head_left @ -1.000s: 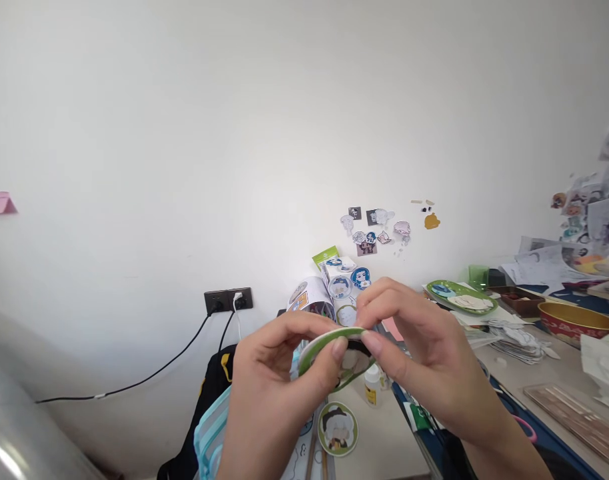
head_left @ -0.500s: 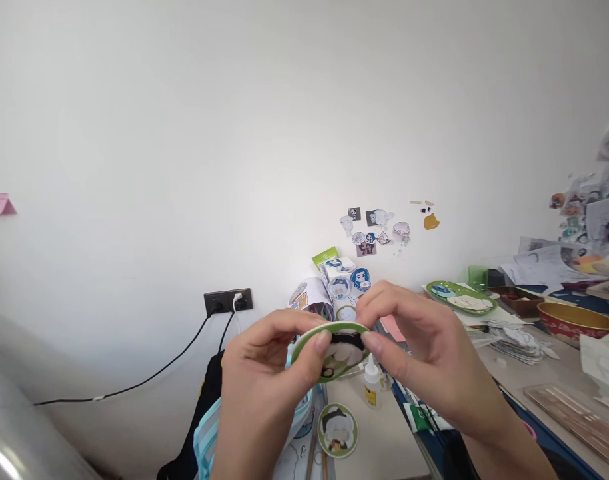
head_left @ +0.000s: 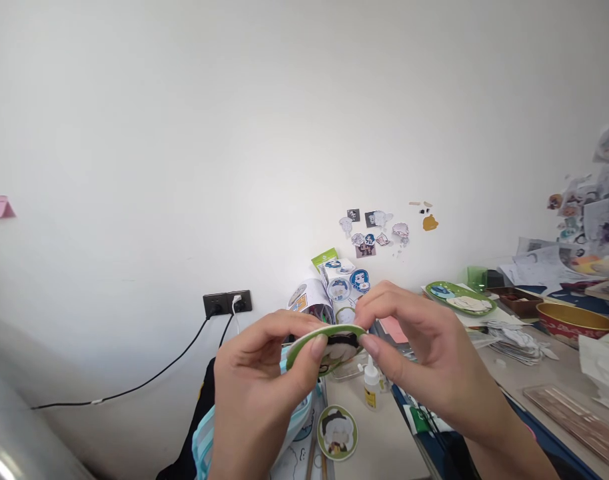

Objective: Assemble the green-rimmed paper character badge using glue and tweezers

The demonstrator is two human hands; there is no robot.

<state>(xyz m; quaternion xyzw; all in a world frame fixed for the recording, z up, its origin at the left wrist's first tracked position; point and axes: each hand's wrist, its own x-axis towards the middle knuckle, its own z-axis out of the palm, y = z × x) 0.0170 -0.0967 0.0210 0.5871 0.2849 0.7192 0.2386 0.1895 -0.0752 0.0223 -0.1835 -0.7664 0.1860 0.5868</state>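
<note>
Between my two hands is a round green-rimmed paper disc (head_left: 340, 347) printed with a cartoon character in a black hat. It is tilted, so its face shows at a slant. My left hand (head_left: 264, 373) pinches its left edge, thumb in front and fingers behind. At the upper right edge, my right hand (head_left: 414, 340) pinches the rim between thumb and fingertips. Below lies a second round cartoon disc (head_left: 337, 433), flat on the table. A small white glue bottle (head_left: 371, 387) with a yellow label stands upright just beyond it.
A light-blue pouch (head_left: 204, 437) lies at lower left beside two thin sticks (head_left: 310, 460). At right are a green tray (head_left: 477, 300), a red and gold bowl (head_left: 577, 323), paper scraps (head_left: 517, 343) and a clear brownish case (head_left: 574, 420). Behind is a wall socket (head_left: 228, 303).
The held disc has tipped further, so less of its printed face shows. Both hands keep their pinch, and the left has shifted slightly left.
</note>
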